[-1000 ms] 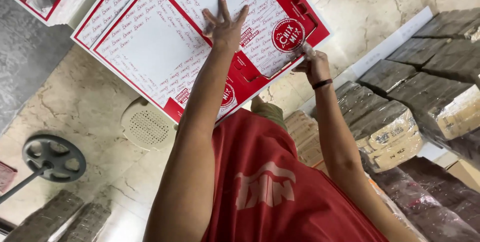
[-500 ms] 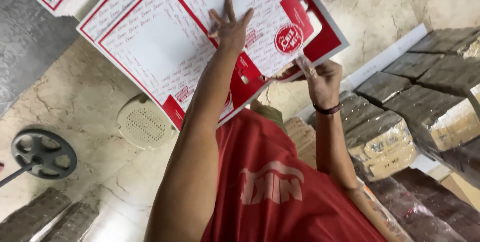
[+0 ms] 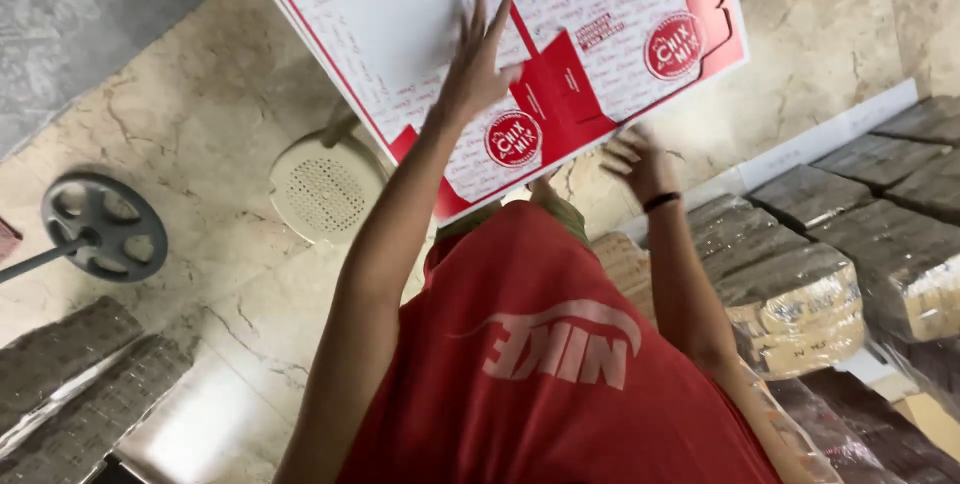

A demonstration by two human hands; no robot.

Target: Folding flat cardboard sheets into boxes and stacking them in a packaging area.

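1. The flat red-and-white carton blank (image 3: 420,24) lay across the top centre of the frame, resting on a pale plastic stool (image 3: 325,184) at centre left.
2. The left hand (image 3: 478,69) pressed on the blank at upper centre, fingers spread wide and flat, gripping nothing.
3. The right hand (image 3: 640,159), right of centre, sat just at the blank's lower edge with fingers loosely curled; whether it pinched the edge could not be told.
4. Judged from this, the fold would go best with the flat hand pinning the panel beside a crease while the other lifted the flap evenly.
5. Wrapped bundles (image 3: 800,294) were stacked at the right.
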